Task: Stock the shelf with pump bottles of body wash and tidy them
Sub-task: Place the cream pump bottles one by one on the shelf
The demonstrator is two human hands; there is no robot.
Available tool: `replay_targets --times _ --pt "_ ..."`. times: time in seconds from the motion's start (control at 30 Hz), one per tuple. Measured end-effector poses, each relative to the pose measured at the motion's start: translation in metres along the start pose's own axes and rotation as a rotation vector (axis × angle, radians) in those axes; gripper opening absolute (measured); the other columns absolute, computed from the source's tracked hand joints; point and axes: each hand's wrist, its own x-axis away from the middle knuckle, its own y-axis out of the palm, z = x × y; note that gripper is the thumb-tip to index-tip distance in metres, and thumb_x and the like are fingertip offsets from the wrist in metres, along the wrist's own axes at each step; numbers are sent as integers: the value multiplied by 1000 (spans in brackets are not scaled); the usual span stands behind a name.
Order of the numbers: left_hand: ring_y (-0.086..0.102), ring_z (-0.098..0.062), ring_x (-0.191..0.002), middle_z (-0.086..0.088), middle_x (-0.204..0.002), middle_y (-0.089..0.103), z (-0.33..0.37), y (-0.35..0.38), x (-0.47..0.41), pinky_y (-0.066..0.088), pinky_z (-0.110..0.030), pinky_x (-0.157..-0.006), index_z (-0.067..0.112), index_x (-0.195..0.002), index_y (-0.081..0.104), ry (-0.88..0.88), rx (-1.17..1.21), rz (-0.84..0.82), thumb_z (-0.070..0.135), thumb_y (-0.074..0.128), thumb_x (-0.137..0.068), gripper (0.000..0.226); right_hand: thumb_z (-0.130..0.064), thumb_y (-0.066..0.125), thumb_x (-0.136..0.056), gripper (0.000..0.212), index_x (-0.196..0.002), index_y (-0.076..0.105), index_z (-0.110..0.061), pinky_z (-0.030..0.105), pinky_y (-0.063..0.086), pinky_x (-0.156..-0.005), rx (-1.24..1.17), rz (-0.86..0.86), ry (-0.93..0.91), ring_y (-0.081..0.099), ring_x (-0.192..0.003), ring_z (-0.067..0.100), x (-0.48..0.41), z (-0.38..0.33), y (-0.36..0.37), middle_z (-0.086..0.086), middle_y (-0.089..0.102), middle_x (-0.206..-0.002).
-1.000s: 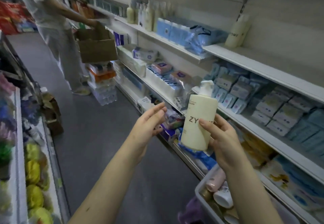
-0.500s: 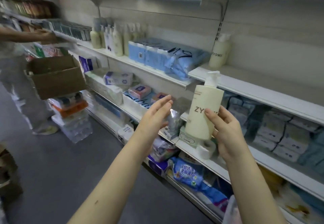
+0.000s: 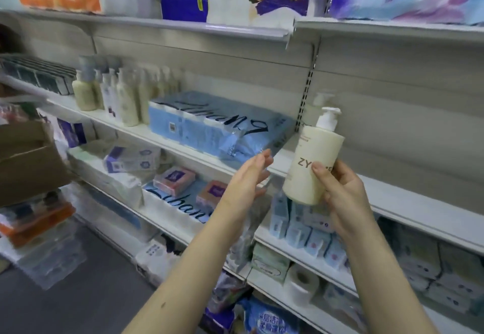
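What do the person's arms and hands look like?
Nothing worn shows: the left hand and right hand are bare, without gloves, rings or watch, and no sleeve covers either forearm in view. The left forearm bears a small mark.

bare shelf (image 3: 408, 176) right, tissue pack (image 3: 209, 127) left

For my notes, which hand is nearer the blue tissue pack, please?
Left. The left hand hovers just beside the blue tissue pack; the right hand grips the bottle farther right.
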Motion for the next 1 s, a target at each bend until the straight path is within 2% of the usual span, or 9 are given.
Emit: replay_targets --times 0.17,0.33,0.43,0.57,0.67,0.77,0.83,0.9,1.0 --pt "41 -4 -134 14 -146 46 -10 6 -80 34 -33 -112 33 -141 44 10 38 -132 44 31 -103 41 -28 73 -72 66 -134 55 -16 26 57 -71 74 127 -31 69 -104 12 -50 17 1 -2 69 -122" --pt "29 -2 -141 17 -155 31 -23 2 -160 22 -35 -119 41 -147 32 -2 80 -204 50 31 -101 47 -17 73 -81 56 -133 54 -20 25 54 -83 174 189 -25 64 -112 10 -100 43 7 -4 66 -126" --pt "24 0 -142 19 -156 26 -34 3 -195 17 -35 -121 40 -149 28 -28 117 -252 50 29 -102 48 -19 73 -75 62 -134 52 -21 22 54 -83 174 232 -46 64 -112 7 -123 56 12 -7 66 -124" --pt "19 0 -144 22 -158 20 -51 8 -223 12 -35 -122 38 -152 21 -127 151 -329 63 33 -96 63 -14 67 -81 56 -133 48 -21 18 52 -89 170 254 -71 62 -114 4 -140 68 16 -11 65 -123" --pt "20 5 -139 21 -156 20 -54 14 -235 15 -24 -114 33 -153 19 -165 172 -374 54 26 -101 57 -7 62 -89 51 -133 43 -26 19 49 -95 180 224 -40 59 -118 4 -147 72 18 -10 62 -128" --pt "22 2 -136 21 -148 25 -51 23 -240 17 -19 -101 33 -153 20 -201 186 -422 50 23 -102 53 -21 63 -84 53 -133 43 -28 23 48 -100 173 215 -3 58 -122 6 -149 74 16 -8 62 -132" --pt "19 -1 -142 20 -155 20 -55 28 -246 17 -20 -105 35 -153 20 -202 180 -412 52 23 -102 53 -39 59 -85 62 -141 40 -24 31 42 -109 119 225 35 54 -127 8 -152 74 14 -5 56 -140" --pt "23 5 -137 23 -153 21 -57 31 -250 21 -21 -108 35 -152 23 -203 187 -417 54 23 -101 55 -57 51 -92 71 -150 33 -22 41 33 -116 96 226 60 46 -136 11 -159 72 12 -3 48 -149" --pt "30 7 -129 22 -148 31 -62 36 -257 26 -20 -103 35 -151 28 -209 206 -392 62 26 -98 60 -69 48 -88 78 -154 27 -31 45 25 -119 84 258 68 38 -142 11 -170 68 9 -8 39 -155"
